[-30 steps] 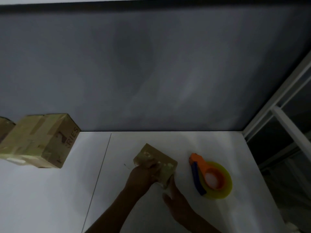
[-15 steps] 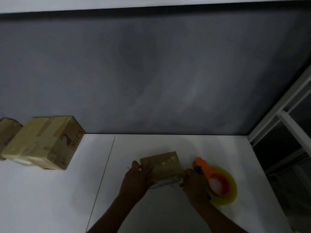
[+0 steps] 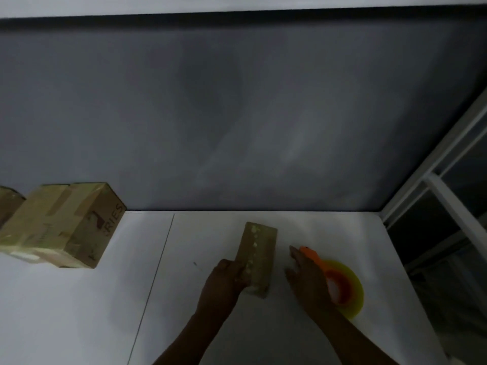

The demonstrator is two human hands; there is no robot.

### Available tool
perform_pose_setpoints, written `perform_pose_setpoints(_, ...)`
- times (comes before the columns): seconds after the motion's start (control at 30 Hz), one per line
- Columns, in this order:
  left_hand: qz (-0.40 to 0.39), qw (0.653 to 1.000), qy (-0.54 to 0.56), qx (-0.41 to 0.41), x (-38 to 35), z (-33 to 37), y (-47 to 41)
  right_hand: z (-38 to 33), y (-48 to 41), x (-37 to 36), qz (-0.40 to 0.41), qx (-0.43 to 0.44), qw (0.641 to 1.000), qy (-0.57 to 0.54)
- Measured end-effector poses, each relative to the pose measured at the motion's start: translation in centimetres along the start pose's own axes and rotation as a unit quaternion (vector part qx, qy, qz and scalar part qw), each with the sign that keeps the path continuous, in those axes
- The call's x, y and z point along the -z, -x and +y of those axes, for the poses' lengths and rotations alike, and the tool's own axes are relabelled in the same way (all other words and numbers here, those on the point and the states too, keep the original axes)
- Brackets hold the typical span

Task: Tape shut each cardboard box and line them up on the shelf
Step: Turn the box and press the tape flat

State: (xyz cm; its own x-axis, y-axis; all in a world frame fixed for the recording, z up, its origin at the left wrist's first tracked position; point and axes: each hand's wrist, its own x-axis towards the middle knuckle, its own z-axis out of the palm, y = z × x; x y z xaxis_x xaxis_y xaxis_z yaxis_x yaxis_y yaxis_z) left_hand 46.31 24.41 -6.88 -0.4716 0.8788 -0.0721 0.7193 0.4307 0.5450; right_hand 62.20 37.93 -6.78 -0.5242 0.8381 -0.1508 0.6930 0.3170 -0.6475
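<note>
A small cardboard box (image 3: 259, 256) lies on the white shelf surface (image 3: 79, 312), its long side pointing away from me. My left hand (image 3: 224, 281) grips its near left edge. My right hand (image 3: 308, 280) is off the box, fingers spread, resting over the orange tape dispenser (image 3: 340, 283) with its yellow tape roll, just right of the box. A larger taped cardboard box (image 3: 63, 225) stands at the far left of the shelf, and the corner of another box (image 3: 8, 204) shows beside it at the frame edge.
A grey wall (image 3: 237, 114) backs the shelf. A white metal frame (image 3: 448, 164) rises at the right, past the shelf's right edge. A thin seam (image 3: 155, 275) runs across the shelf between the large box and the small one.
The small box has been turned so its long side points away from me. My right hand has let go of it and moved right onto the tape dispenser.
</note>
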Motion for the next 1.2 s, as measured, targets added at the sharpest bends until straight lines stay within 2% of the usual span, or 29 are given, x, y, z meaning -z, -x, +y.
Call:
perform_pose_setpoints(0.07,-0.002,1.000,-0.024,0.013,-0.4,0.8,-0.5,1.6,0.4,1.1,0.048,-0.060,0.988,0.134)
perform_pose_setpoints(0.1,-0.004,0.999,-0.033,0.015,-0.5,1.1,-0.8,2.0,0.9,1.6,0.037,-0.092,0.978,0.181)
perform_pose_setpoints(0.23,-0.029,0.997,-0.067,0.004,-1.0,1.8,-1.9,4.4,2.2,2.0,-0.057,-0.168,0.972,0.154)
perform_pose_setpoints(0.3,-0.036,0.996,-0.077,0.001,-0.9,2.1,-2.3,5.4,2.7,1.8,-0.117,-0.143,0.957,0.225)
perform_pose_setpoints(0.37,-0.049,0.996,-0.074,-0.002,-0.8,1.9,-2.6,5.8,2.8,1.8,-0.124,-0.122,0.954,0.243)
perform_pose_setpoints(0.53,-0.018,1.000,-0.003,0.011,-0.7,1.4,-2.7,5.5,2.9,2.7,-0.050,-0.134,0.972,0.189)
perform_pose_setpoints(0.6,-0.003,1.000,0.010,0.016,-0.6,1.5,-2.7,5.4,2.8,3.3,0.022,-0.083,0.979,0.184)
perform_pose_setpoints(0.63,-0.008,1.000,-0.002,0.016,-0.4,1.6,-2.7,5.4,2.6,3.7,0.072,-0.052,0.983,0.161)
perform_pose_setpoints(0.67,-0.019,1.000,-0.006,0.011,-0.3,1.5,-2.7,4.8,2.6,4.4,0.094,-0.066,0.987,0.109)
perform_pose_setpoints(0.73,-0.034,0.999,-0.024,-0.010,-0.6,1.2,-2.7,3.4,2.6,6.1,0.097,-0.124,0.987,-0.032)
perform_pose_setpoints(0.8,0.001,0.999,-0.004,-0.035,-0.2,1.6,-2.8,2.5,2.7,7.7,0.120,-0.136,0.969,-0.166)
perform_pose_setpoints(0.9,0.083,0.984,0.133,-0.080,1.5,3.4,-3.2,0.7,2.7,9.7,0.173,-0.100,0.948,-0.249)
perform_pose_setpoints(0.97,0.109,0.967,0.223,-0.059,3.4,5.5,-3.5,-0.6,2.6,10.5,0.185,-0.072,0.936,-0.292)
perform_pose_setpoints(1.0,0.099,0.962,0.253,-0.012,4.5,6.6,-3.5,-1.1,2.5,10.7,0.182,-0.057,0.932,-0.307)
perform_pose_setpoints(1.07,0.014,0.927,0.367,0.070,6.3,8.5,-3.6,-2.0,2.5,10.8,0.160,-0.027,0.926,-0.341)
perform_pose_setpoints(1.13,-0.065,0.880,0.461,0.099,7.9,9.5,-3.5,-2.5,2.7,10.6,0.133,-0.009,0.914,-0.382)
perform_pose_setpoints(1.2,-0.077,0.851,0.508,0.107,9.0,9.8,-3.3,-2.7,2.9,10.4,0.120,-0.008,0.903,-0.412)
